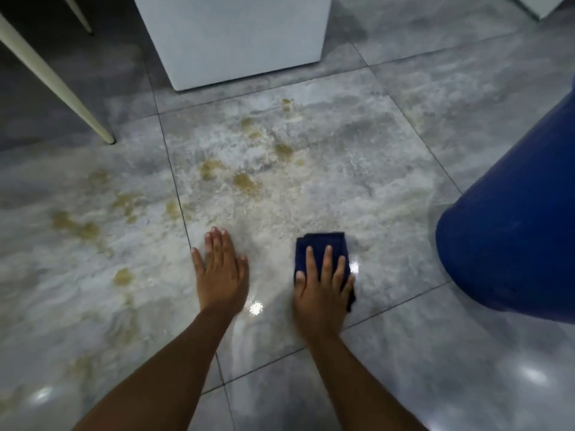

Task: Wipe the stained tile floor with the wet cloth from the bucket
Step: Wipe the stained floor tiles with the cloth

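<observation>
Dark blue folded wet cloth: under flat, spread right hand; yellow-brown stains lie ahead-left; left hand flat on grey tile floor.

Tile floor is showing grey with a cloudy whitish marble pattern and thin dark grout lines. Stains are showing yellowish-brown in scattered blotches. Cloth is reading plain dark navy. Bucket is showing solid royal blue. Cabinet at the top is showing plain white. Slanted leg is showing plain cream.
</observation>
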Tool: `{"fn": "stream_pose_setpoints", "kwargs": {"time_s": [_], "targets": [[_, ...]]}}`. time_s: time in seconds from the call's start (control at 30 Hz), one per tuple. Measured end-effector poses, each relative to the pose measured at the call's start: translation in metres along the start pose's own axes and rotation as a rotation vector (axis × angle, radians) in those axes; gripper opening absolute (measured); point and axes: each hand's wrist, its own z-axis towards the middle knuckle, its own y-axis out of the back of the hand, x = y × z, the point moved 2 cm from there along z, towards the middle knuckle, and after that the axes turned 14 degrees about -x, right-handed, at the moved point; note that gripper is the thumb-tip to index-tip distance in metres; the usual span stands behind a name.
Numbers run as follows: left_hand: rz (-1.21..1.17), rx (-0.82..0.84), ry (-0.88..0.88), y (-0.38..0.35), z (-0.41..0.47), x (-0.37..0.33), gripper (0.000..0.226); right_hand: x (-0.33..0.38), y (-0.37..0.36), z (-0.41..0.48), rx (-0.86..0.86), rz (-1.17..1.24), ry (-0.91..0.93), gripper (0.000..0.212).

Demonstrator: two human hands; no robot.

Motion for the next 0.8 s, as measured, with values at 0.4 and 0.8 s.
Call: {"fn": "stream_pose_setpoints", "kwargs": {"time_s": [0.4, 0.8], "targets": [[0.053, -0.036, 0.016, -0.004, 0.01, 0.027, 0.062, 0.013, 0.009, -0.091, 0.024, -0.037, -0.125, 0.055], [0.068, -0.033, 0.007, -0.001, 0.002, 0.036, 0.061, 0.018, 0.001, -0.074, 0.218, -0.163, -0.034, 0.06]]}}
